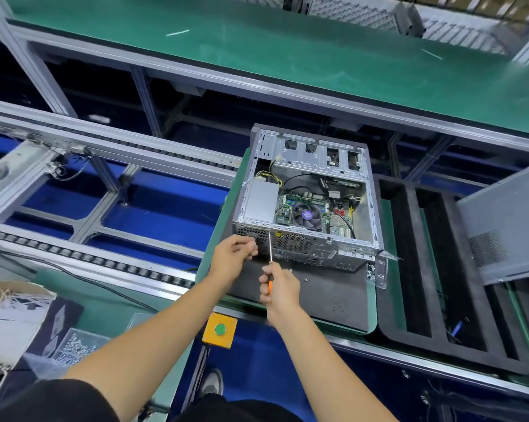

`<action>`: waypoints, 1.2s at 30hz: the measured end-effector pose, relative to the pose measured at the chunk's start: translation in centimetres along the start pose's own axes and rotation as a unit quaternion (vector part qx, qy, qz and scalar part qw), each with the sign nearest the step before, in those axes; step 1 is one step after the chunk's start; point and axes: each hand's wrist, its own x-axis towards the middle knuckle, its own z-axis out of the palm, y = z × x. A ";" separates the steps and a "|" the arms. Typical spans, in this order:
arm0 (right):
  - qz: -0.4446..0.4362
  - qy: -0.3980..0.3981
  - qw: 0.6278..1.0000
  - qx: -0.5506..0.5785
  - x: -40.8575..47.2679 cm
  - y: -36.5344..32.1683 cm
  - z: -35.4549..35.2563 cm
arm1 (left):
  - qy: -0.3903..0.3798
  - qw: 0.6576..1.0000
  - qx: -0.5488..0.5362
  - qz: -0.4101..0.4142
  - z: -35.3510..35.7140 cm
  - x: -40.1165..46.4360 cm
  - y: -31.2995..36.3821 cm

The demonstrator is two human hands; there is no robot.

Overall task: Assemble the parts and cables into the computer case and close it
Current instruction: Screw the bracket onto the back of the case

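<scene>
Open computer case on dark foam mat. Right hand grasps screwdriver, tip at case rear wall. Left hand beside it, fingers curled; contents unclear. Risk: tip slips, screw drops. Side panel right of case, not fitted.

Green pallet bears black mat; computer case atop

Bright, even overhead light floods the scene, throwing pale glare across the green conveyor belt and only soft shadows under the computer case. The wide-angle lens bends the aluminium rails hard toward the edges (straight lines curve visibly). Sharpness holds at the centre, while the far top corners smear into blur.
</scene>
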 end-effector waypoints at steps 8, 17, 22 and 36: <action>0.045 -0.047 0.997 0.030 0.5 -0.4 -0.8 | 0.003 0.991 -0.124 -0.047 1.4 0.9 1.6; -0.075 -0.053 0.987 -0.129 0.0 -0.1 -1.8 | 0.022 0.983 -0.158 -0.096 1.2 0.7 2.0; -0.077 -0.071 0.984 -0.143 -0.1 -0.4 -1.5 | 0.013 0.974 -0.194 -0.117 0.5 0.3 2.5; -0.057 -0.060 0.985 -0.154 0.0 1.0 1.6 | 0.027 0.962 -0.186 -0.196 -1.5 0.3 3.5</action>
